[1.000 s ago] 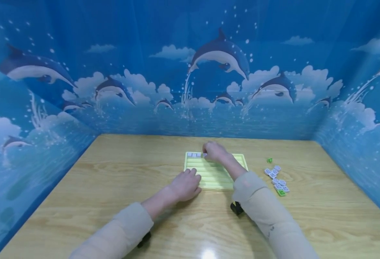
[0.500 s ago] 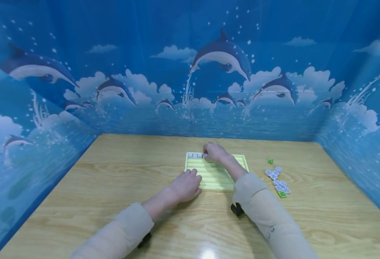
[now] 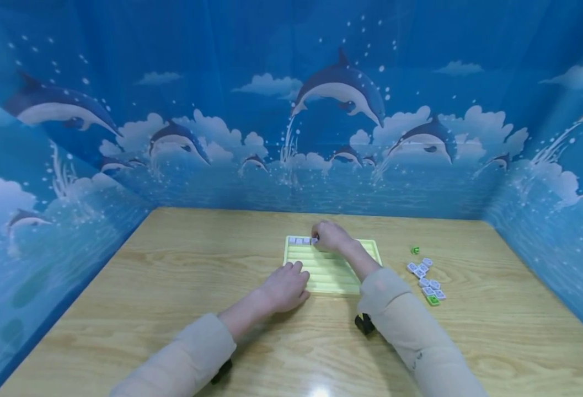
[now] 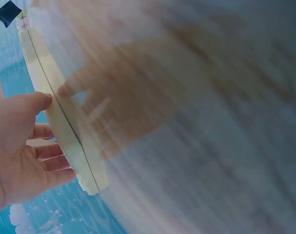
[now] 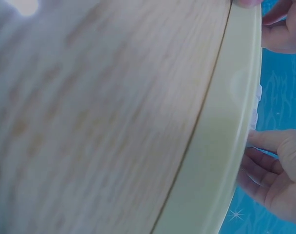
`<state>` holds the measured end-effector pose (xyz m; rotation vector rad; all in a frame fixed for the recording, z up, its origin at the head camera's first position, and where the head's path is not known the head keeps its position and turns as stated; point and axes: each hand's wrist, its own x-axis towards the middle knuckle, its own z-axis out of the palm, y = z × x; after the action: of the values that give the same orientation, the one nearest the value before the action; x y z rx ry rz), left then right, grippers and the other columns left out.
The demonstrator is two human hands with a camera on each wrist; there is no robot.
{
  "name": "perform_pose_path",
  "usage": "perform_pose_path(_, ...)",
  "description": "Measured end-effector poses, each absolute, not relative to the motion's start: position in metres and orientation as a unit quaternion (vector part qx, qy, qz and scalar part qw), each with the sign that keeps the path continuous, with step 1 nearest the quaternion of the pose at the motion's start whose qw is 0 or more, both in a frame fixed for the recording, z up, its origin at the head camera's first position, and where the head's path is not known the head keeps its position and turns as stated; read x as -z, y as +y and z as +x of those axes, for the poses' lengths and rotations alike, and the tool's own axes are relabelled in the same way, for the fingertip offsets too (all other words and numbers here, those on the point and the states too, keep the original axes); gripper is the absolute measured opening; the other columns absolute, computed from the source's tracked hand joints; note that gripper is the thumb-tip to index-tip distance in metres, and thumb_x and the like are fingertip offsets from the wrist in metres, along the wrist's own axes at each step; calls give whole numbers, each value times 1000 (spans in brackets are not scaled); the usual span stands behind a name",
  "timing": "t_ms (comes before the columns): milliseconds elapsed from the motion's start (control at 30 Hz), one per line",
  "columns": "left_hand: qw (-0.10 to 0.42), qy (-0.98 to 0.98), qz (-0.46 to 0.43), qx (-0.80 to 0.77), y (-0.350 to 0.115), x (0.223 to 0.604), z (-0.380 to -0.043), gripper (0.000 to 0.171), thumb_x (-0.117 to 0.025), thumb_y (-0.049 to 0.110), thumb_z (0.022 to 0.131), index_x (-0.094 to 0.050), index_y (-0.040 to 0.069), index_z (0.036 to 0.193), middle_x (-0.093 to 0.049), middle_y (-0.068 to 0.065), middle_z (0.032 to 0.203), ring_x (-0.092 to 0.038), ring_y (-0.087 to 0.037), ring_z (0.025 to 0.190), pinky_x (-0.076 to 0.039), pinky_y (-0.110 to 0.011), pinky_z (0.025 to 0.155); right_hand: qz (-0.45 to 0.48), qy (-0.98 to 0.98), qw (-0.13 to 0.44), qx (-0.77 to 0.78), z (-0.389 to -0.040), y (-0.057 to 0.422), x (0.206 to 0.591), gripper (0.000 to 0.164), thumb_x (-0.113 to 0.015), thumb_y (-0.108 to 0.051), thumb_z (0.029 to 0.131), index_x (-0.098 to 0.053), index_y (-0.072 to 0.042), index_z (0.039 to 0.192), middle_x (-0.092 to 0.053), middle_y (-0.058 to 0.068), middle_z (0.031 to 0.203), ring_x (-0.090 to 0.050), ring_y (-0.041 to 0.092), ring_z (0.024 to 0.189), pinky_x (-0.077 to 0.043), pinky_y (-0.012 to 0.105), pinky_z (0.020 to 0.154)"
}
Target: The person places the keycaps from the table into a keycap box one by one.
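Observation:
A pale yellow-green tray (image 3: 328, 275) with ridged rows lies on the table. My left hand (image 3: 285, 286) holds its near left corner; in the left wrist view the thumb presses the tray's front wall (image 4: 72, 129) and the fingers bend round the edge. Several small whitish tiles (image 3: 299, 241) stand side by side at the left of the far row. My right hand (image 3: 332, 237) reaches over the tray and pinches a small whitish tile (image 3: 314, 241) at the end of that row. The fingers mostly hide this tile.
Right of the tray lie several loose whitish tiles (image 3: 424, 282), with a green tile (image 3: 433, 300) at their near end and another green piece (image 3: 415, 250) farther back. Dolphin-printed curtains (image 3: 222, 182) enclose the wooden table (image 3: 172, 275).
The whole view shifts slightly with the head. Both hands stay almost in place; the right fingers still hold the tile at the end of the far row.

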<state>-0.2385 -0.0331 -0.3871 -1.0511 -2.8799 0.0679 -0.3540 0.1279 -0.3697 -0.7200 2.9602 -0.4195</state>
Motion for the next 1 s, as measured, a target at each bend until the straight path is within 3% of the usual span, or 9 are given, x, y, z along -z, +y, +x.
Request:
perform_pose_path(100, 36, -939, -343, -23, -33, 387, -238, 25, -58, 32, 89, -58, 7, 91, -50, -7, 91, -50, -19, 81, -48, -28, 70, -242, 961, 25, 134, -354, 128, 371, 14, -66, -4, 80, -67, -3, 94, -63, 7, 93, -56, 23, 88, -49, 35, 79)
perform_pose_path(200, 34, -939, -342, -20, -33, 386, -238, 25, -59, 32, 89, -57, 7, 90, -49, -6, 90, -49, -19, 80, -47, -28, 69, -253, 957, 20, 140, -354, 128, 371, 3, -65, -3, 81, -67, -5, 83, -60, 4, 80, -52, 18, 72, -46, 30, 65)
perform_pose_path(367, 27, -940, -339, -20, -33, 386, -239, 25, -58, 32, 89, -57, 8, 91, -49, -6, 90, -49, -18, 81, -47, -28, 69, -263, 955, 14, 135, -354, 128, 371, 7, -63, -2, 82, -66, -7, 77, -56, 0, 70, -42, 13, 59, -38, 25, 55)
perform_pose_path(633, 18, -942, -336, -17, -32, 386, -239, 24, -58, 33, 90, -56, 10, 88, -47, -5, 89, -48, -18, 80, -46, -28, 69, -256, 960, 8, 110, -354, 127, 373, 11, -63, -3, 81, -69, -6, 91, -65, 3, 83, -52, 14, 67, -48, 29, 66)
perform_pose_path(1000, 26, -940, -340, -18, -33, 387, -240, 24, -58, 33, 90, -56, 9, 89, -48, -6, 91, -49, -19, 82, -47, -29, 70, -227, 966, 23, 119, -353, 127, 372, 29, -64, -5, 82, -63, -2, 110, -65, 12, 103, -61, 26, 92, -50, 36, 81)
